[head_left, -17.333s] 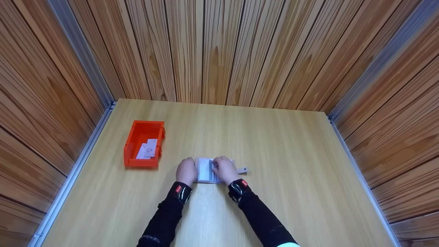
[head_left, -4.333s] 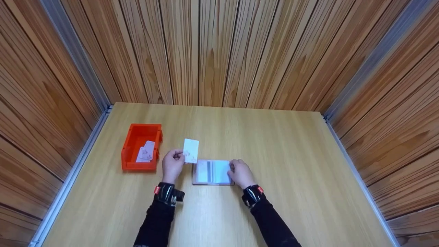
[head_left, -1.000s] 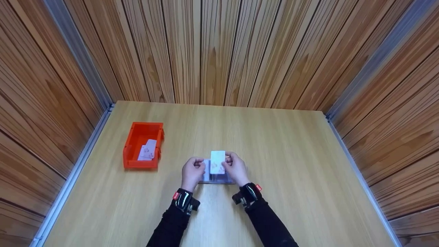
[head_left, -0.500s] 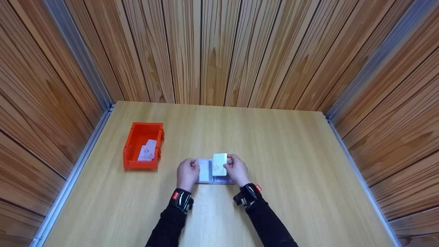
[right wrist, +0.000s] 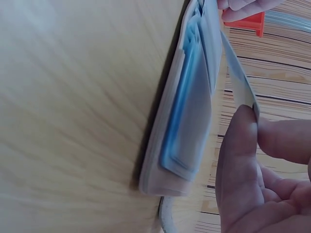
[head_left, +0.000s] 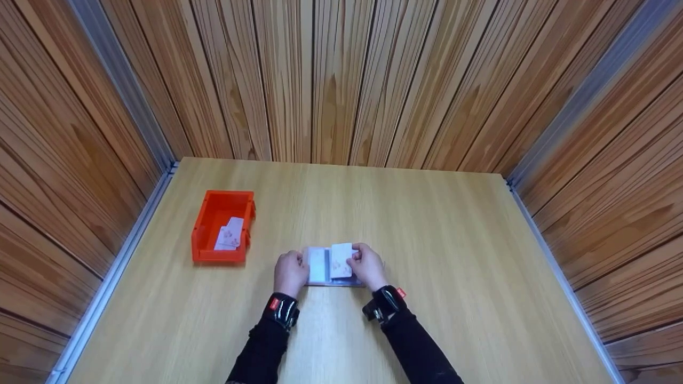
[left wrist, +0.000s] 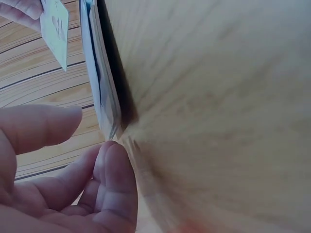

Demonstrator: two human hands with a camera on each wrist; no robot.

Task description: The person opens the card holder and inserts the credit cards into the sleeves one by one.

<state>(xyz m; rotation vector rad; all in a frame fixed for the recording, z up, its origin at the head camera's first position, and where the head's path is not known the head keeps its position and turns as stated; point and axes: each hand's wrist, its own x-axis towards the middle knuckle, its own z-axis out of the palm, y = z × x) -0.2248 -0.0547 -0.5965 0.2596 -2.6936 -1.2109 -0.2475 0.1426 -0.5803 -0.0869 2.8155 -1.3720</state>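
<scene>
An opened card holder [head_left: 319, 265] with clear plastic sleeves lies on the table. My right hand [head_left: 368, 265] pinches a white card [head_left: 340, 260] with a faint pinkish print between thumb and fingers, above the holder's right half. The right wrist view shows the card [right wrist: 239, 77] tilted and apart from the bluish sleeves [right wrist: 187, 121]. My left hand [head_left: 291, 273] is at the holder's left edge. In the left wrist view its fingertips [left wrist: 114, 160] touch the holder's corner, while the thumb [left wrist: 43, 126] stands apart from them.
An orange-red bin [head_left: 219, 255] stands at the left of the table, with several printed cards [head_left: 228, 234] inside. The holder's strap [right wrist: 166, 216] sticks out from beneath it. Wood-panelled walls [head_left: 341, 80] enclose the light wooden table [head_left: 427, 240] at the back and sides.
Earlier the left hand held up a card; it is now in the right hand. Over the last second the card has come lower over the holder, and the left hand has moved slightly left.
</scene>
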